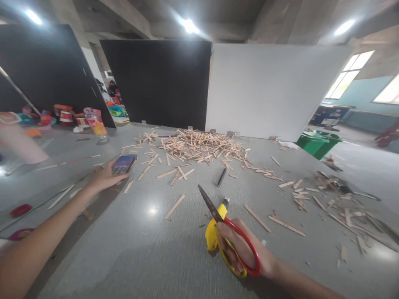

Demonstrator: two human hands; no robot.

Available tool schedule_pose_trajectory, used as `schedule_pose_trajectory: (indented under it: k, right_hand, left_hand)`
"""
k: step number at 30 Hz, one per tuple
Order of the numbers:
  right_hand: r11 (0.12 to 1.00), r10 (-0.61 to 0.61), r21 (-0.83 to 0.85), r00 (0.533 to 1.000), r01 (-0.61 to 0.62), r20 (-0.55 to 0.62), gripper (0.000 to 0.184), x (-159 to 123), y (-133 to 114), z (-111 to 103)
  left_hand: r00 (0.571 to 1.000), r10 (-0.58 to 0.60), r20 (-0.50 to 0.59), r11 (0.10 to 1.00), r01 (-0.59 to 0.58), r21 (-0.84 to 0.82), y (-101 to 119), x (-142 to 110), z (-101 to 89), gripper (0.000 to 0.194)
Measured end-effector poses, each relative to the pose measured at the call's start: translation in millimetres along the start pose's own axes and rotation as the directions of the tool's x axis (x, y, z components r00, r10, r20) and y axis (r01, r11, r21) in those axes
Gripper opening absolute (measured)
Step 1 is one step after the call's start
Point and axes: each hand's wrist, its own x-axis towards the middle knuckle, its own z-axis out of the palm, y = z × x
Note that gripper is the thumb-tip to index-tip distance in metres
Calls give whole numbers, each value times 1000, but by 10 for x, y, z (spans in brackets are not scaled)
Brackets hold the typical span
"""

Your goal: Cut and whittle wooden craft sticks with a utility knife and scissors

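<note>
My left hand (107, 176) is stretched out to the left, its fingers closed around a dark blue phone (124, 164) at the table surface. In the lower right, my right hand (237, 245) grips scissors (254, 253) with one red and one yellow handle loop. Their dark blades lie together and point away to the upper left. A yellow utility knife (212, 236) is right beside the scissors, partly behind them; whether my fingers also hold it I cannot tell. Beyond them lies a thin dark rod (221, 177), and loose wooden craft sticks (175, 207) are scattered around.
A large heap of craft sticks (199, 145) lies before the black panel (162, 83) and white panel (268, 91). More sticks and scraps litter the right side. A drink bottle (95, 122) and a pink tumbler (20, 139) stand left. Green bins (314, 143) are beyond the table.
</note>
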Motion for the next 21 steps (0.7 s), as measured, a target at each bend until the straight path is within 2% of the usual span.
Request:
schedule_pose_trajectory:
  k: [3,10,21]
  right_hand:
    - [1000,28,5,999,-28,-20,67,-7,-11,8]
    - [999,47,3,999,-47,-19,68,-10,-38,15]
    - [1000,6,19,1000,-7,7,66,-10,-7,5]
  left_hand:
    - [999,-31,-20,997,33,75,16,-41,16,92]
    - [999,11,-40,988,-4,155,18,-72,55,70]
    - [998,5,-61,980,8,201,34,-83,81,63]
